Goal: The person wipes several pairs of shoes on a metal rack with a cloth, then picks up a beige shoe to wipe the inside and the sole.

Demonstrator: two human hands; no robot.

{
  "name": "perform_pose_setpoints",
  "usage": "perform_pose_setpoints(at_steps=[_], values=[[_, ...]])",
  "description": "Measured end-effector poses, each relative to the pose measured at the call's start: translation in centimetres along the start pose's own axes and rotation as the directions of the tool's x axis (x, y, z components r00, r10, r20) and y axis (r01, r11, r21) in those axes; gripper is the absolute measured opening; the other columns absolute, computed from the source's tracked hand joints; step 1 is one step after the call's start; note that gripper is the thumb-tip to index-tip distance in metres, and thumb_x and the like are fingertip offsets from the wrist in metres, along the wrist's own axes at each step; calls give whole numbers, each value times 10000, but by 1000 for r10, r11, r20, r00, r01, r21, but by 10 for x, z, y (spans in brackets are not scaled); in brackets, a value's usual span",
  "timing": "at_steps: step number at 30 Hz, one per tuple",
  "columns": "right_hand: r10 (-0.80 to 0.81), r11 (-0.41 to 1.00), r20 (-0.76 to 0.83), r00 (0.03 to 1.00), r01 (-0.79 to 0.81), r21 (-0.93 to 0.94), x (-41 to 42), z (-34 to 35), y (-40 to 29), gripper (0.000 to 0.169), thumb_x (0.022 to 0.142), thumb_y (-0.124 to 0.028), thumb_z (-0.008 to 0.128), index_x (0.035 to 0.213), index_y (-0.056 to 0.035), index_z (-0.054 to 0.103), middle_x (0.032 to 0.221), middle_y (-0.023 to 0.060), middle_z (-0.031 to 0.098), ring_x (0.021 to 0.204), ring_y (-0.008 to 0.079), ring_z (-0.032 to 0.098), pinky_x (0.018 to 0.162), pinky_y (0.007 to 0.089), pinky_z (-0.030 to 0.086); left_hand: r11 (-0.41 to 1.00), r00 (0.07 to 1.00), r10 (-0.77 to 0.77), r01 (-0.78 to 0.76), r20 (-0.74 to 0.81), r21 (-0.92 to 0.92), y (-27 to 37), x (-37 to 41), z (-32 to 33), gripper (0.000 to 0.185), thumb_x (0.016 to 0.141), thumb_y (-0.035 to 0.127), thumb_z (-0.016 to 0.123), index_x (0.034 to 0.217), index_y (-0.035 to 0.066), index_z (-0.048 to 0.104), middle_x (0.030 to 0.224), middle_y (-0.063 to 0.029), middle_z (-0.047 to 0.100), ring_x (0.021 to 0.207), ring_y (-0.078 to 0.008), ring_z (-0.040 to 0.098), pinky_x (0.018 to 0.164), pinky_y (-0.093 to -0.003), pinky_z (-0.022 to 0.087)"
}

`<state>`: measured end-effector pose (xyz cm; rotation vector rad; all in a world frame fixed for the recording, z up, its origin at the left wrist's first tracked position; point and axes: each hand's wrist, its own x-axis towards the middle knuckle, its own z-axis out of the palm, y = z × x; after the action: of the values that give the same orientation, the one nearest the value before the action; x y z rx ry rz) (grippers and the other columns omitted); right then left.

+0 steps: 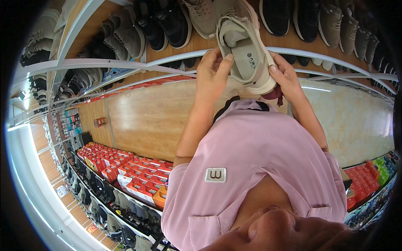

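Observation:
A beige lace-up shoe (246, 56) is held up between both hands, its opening and printed insole facing the camera and its heel towards my body. My left hand (212, 69) grips the collar on the picture's left side, thumb over the rim. On the other side my right hand (284, 75) grips the shoe near the heel, its thumb on the edge. A dark red cloth (274, 94) hangs under the heel by my right hand; how it is held cannot be told. Another beige shoe (201, 15) stands on the wooden shelf (276, 42) just behind.
Black shoes (172, 22) and brown-grey shoes (329, 25) line the shelf on both sides. Metal shelf edges (176, 58) run across in front of me. Red shoe boxes (135, 172) are stacked behind me, with more shoe racks around. A small red stool (100, 122) stands on the floor.

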<state>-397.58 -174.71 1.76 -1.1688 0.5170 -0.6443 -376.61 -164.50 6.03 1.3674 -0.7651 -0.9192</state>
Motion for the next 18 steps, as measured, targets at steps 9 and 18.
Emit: perform_pose_setpoints(at_steps=[9, 18], values=[[346, 907, -134, 929, -294, 303, -14, 16, -50, 482, 1087, -403, 622, 1307, 18, 702, 1190, 94, 770, 1063, 151, 727, 933, 299, 568, 717, 788, 615, -579, 41, 389, 6, 15, 17, 326, 1080, 299, 661, 1291, 50, 668, 1379, -189, 519, 1286, -284, 512, 1101, -421, 413], [280, 905, -80, 957, -235, 355, -11, -1, -42, 464, 1062, -320, 644, 1344, 48, 672, 1250, 142, 756, 1121, 199, 734, 992, 332, 581, 808, 827, 546, -562, 131, 175, 4, 19, 18, 233, 1078, 210, 646, 1247, 67, 719, 1531, -194, 453, 1407, -305, 474, 1177, -429, 375]])
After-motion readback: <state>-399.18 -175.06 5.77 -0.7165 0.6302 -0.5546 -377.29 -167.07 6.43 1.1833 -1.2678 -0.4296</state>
